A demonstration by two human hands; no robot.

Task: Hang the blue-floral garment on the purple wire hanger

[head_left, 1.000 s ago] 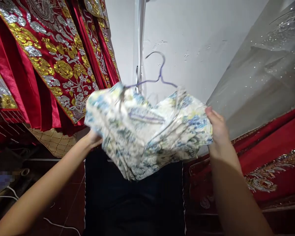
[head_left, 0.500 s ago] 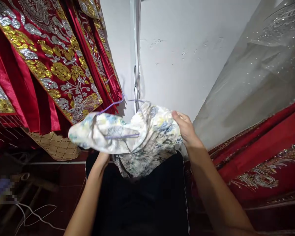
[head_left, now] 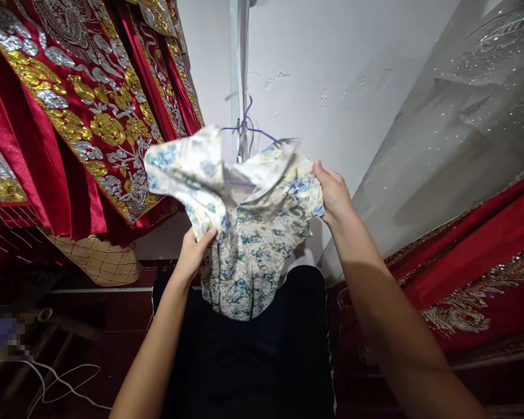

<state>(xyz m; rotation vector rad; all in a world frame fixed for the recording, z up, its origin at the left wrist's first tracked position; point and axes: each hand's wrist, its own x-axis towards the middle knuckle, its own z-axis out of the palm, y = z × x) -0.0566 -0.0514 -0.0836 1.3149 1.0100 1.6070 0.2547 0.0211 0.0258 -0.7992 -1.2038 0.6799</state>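
I hold up a white garment with a blue and green floral print [head_left: 244, 244] on a thin purple wire hanger [head_left: 248, 131]. My left hand [head_left: 194, 250] grips the cloth from below at its left side. My right hand [head_left: 334, 195] pinches the garment's right edge, fingers closed on the fabric. The hanger's hook points up in front of a white wall, close to a vertical metal rail [head_left: 240, 75]. The garment's lower part hangs down between my arms.
Red robes with gold and silver embroidery [head_left: 82, 110] hang at the left. A grey sparkly fabric [head_left: 463, 128] and more red embroidered cloth [head_left: 484, 273] lie at the right. A black cloth [head_left: 244, 361] is below. White cords [head_left: 56, 381] lie on the dark floor.
The garment dipped low and bunched, then rose again with the hanger hook upright by the rail. My left hand moved from under the cloth to grip its left side.
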